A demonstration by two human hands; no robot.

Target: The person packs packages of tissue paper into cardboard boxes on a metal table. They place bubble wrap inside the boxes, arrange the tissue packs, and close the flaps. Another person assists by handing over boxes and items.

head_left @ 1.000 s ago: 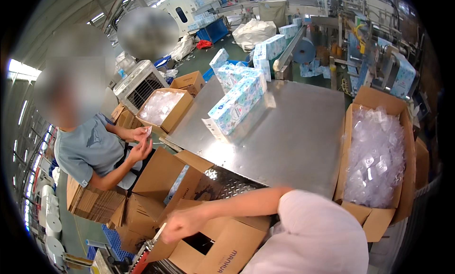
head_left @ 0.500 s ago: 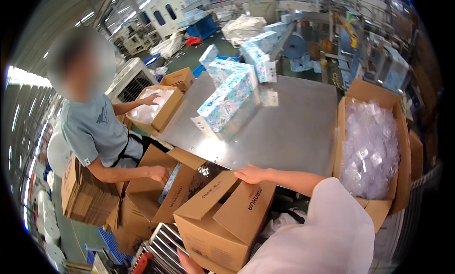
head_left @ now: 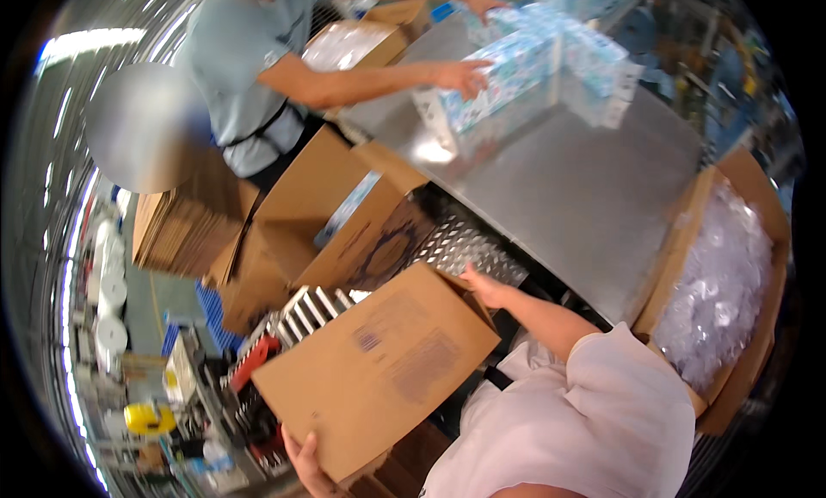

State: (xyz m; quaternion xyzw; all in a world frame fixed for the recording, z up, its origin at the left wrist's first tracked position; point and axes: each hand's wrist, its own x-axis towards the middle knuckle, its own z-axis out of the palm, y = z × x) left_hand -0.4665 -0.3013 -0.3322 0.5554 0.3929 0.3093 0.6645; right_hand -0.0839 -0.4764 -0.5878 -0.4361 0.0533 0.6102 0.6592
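As its lower corner is grasped by the left hand [head_left: 307, 463] and its opposite edge is met by the right hand [head_left: 483, 284], the cardboard box [head_left: 379, 369] is supported at 2 ends, presumably so that its bulk is balanced. It is tilted in front of the table [head_left: 576, 205], a printed face turned up. The left hand is curled around cardboard; whether the right is gripping or only resting cannot be told, its hold being partly hidden. Left of the table, an open box [head_left: 353, 248] is stood, probably for easy reach; right of the table, clear plastic pieces [head_left: 718, 300] are gathered, likely so they are not scattered. On the table, patterned packs [head_left: 508, 76] are attended by 2 co-worker's hands [head_left: 465, 76].

Compared with 0.5 s earlier, the cardboard box has been tipped, its top flaps having been in view then. The co-worker's hands, then at boxes left of the table, have been brought to the packs.
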